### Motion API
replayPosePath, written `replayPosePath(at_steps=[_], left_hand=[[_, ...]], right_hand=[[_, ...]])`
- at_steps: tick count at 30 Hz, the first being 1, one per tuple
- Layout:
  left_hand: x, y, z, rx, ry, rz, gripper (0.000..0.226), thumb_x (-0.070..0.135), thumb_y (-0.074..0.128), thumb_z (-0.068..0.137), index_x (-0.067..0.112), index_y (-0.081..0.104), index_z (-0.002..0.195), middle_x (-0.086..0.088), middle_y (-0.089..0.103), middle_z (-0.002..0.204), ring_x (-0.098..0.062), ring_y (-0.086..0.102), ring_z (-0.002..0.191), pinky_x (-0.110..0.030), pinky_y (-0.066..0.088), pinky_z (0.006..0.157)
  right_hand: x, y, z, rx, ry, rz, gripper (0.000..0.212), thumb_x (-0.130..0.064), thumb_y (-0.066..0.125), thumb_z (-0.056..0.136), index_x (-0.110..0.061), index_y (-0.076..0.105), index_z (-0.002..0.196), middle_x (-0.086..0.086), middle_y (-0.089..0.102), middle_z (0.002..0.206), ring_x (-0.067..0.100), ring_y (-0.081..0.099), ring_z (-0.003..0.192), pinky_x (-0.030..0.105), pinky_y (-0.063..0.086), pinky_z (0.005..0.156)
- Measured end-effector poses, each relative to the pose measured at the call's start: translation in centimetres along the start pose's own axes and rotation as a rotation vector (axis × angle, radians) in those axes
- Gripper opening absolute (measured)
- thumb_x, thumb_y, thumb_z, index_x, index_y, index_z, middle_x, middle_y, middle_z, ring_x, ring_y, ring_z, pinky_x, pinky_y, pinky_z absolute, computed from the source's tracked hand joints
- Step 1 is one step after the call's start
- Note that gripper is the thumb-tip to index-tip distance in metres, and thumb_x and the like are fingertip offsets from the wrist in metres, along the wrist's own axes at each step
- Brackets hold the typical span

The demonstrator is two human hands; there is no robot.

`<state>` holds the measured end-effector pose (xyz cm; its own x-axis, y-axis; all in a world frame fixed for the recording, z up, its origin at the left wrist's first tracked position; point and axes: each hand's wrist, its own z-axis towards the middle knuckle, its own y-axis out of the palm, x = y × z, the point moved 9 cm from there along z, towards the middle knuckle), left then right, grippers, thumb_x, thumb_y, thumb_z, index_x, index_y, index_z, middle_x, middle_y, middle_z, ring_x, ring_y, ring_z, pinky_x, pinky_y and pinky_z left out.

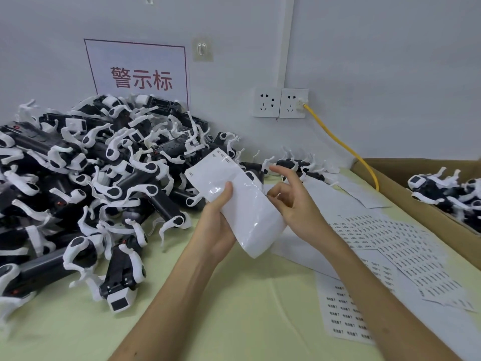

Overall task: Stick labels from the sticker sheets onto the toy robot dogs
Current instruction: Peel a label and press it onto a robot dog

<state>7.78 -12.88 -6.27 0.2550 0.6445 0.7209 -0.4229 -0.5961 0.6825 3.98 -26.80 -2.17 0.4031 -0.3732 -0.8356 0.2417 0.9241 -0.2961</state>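
1. Sheet (247, 204) is glossy, thin and floppy. It's held curled above the table's (234, 308) middle and will buckle if squeezed. Most of it looks bare; a few labels are left along its far end.
2. Labels are tiny and light, and I'd expect them to fold onto themselves easily. Best lifted by one corner with a fingertip, keeping off the sticky face.
3. Dogs (104, 165) are hard plastic, piled on the table's left side against the wall. The thin white legs look snag-prone, so I'd take one by the dark body, not a leg.
4. Left hand (218, 225) grips the sheet's lower left edge: thumb on the front, fingers wrapped behind.
5. Right hand (294, 201) has thumb and a bent finger pinching the sheet's right edge, forefinger raised and the rest loosely spread. Can't tell if a label is in the pinch — too small.
6. Spare sheets (390, 243) lie flat along the table's right side, just beside the box (429, 214), which holds more dogs.
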Motion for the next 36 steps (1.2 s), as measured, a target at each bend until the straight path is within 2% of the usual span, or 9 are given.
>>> replayPosePath(at_steps=[2, 5, 10, 17, 19, 22, 25, 30, 36], left_hand=[[0.0, 0.2, 0.1, -0.020, -0.002, 0.003, 0.037, 0.034, 0.052, 0.104, 0.008, 0.078, 0.111, -0.017, 0.072, 0.120, -0.032, 0.070, 0.113, -0.044, 0.058, 0.098], [-0.1, 0.2, 0.1, -0.033, 0.003, 0.015, 0.035, 0.034, 0.052, 0.104, 0.008, 0.073, 0.115, -0.016, 0.072, 0.120, -0.033, 0.069, 0.115, -0.045, 0.058, 0.099], [0.1, 0.3, 0.0, -0.041, 0.023, 0.062, 0.036, 0.034, 0.049, 0.105, 0.006, 0.068, 0.119, -0.014, 0.073, 0.116, -0.031, 0.069, 0.112, -0.042, 0.058, 0.097], [0.1, 0.4, -0.3, -0.024, 0.006, 0.103, 0.037, 0.033, 0.050, 0.106, 0.006, 0.065, 0.126, -0.013, 0.074, 0.117, -0.028, 0.072, 0.109, -0.040, 0.061, 0.089], [0.3, 0.2, -0.3, -0.010, 0.016, 0.099, 0.038, 0.034, 0.050, 0.106, 0.006, 0.064, 0.127, -0.011, 0.074, 0.117, -0.026, 0.072, 0.109, -0.037, 0.061, 0.085], [0.5, 0.4, -0.3, -0.023, 0.039, 0.112, 0.041, 0.036, 0.049, 0.104, 0.005, 0.064, 0.126, -0.010, 0.075, 0.115, -0.024, 0.072, 0.108, -0.035, 0.061, 0.084], [0.6, 0.7, -0.4, -0.030, 0.056, 0.140, 0.045, 0.038, 0.050, 0.103, 0.002, 0.061, 0.129, -0.012, 0.074, 0.115, -0.026, 0.072, 0.109, -0.035, 0.060, 0.084], [0.8, 0.9, -0.6, -0.029, 0.070, 0.159, 0.043, 0.036, 0.048, 0.104, 0.002, 0.060, 0.127, -0.011, 0.075, 0.109, -0.026, 0.072, 0.104, -0.035, 0.060, 0.084], [1.0, 0.9, -0.8, 0.042, 0.083, 0.160, 0.059, 0.031, 0.052, 0.101, -0.008, 0.047, 0.145, -0.018, 0.065, 0.122, -0.030, 0.067, 0.111, -0.039, 0.058, 0.092]], right_hand=[[0.1, 0.0, 0.0, -0.005, 0.014, 0.000, 0.056, -0.001, 0.060, 0.099, -0.032, 0.043, 0.142, -0.004, 0.063, 0.081, 0.036, 0.051, 0.076, 0.034, 0.042, 0.073], [0.0, -0.1, 0.0, -0.006, 0.015, -0.022, 0.058, -0.001, 0.061, 0.098, -0.031, 0.042, 0.144, -0.003, 0.064, 0.081, 0.020, 0.050, 0.069, 0.030, 0.041, 0.069], [0.0, 0.4, -0.2, -0.078, 0.012, -0.046, 0.060, 0.000, 0.059, 0.099, -0.033, 0.040, 0.146, 0.008, 0.065, 0.088, 0.039, 0.051, 0.072, 0.039, 0.044, 0.065], [0.8, -0.3, -0.1, -0.023, 0.065, -0.203, 0.056, -0.007, 0.066, 0.094, -0.033, 0.047, 0.140, -0.008, 0.066, 0.082, 0.010, 0.046, 0.059, 0.025, 0.044, 0.069], [0.9, -1.3, -0.1, 0.079, 0.094, -0.200, 0.043, -0.018, 0.075, 0.090, -0.031, 0.058, 0.127, -0.007, 0.066, 0.081, 0.004, 0.048, 0.059, 0.019, 0.044, 0.066], [0.7, -1.7, -0.1, 0.150, 0.117, -0.159, 0.009, -0.021, 0.079, 0.086, -0.026, 0.074, 0.092, -0.008, 0.072, 0.082, -0.002, 0.057, 0.063, 0.017, 0.048, 0.068], [0.9, -0.9, -0.3, 0.128, 0.140, -0.010, 0.027, -0.012, 0.074, 0.090, -0.033, 0.077, 0.073, -0.012, 0.075, 0.081, -0.001, 0.064, 0.071, 0.015, 0.051, 0.070], [0.7, -0.3, -0.5, 0.121, 0.155, 0.060, 0.034, -0.010, 0.073, 0.090, -0.036, 0.077, 0.069, -0.012, 0.076, 0.082, 0.000, 0.067, 0.074, 0.012, 0.051, 0.068], [0.9, -0.5, -0.7, 0.143, 0.169, 0.010, 0.025, -0.007, 0.072, 0.089, -0.027, 0.075, 0.076, -0.006, 0.075, 0.081, 0.008, 0.063, 0.068, 0.020, 0.050, 0.059]])
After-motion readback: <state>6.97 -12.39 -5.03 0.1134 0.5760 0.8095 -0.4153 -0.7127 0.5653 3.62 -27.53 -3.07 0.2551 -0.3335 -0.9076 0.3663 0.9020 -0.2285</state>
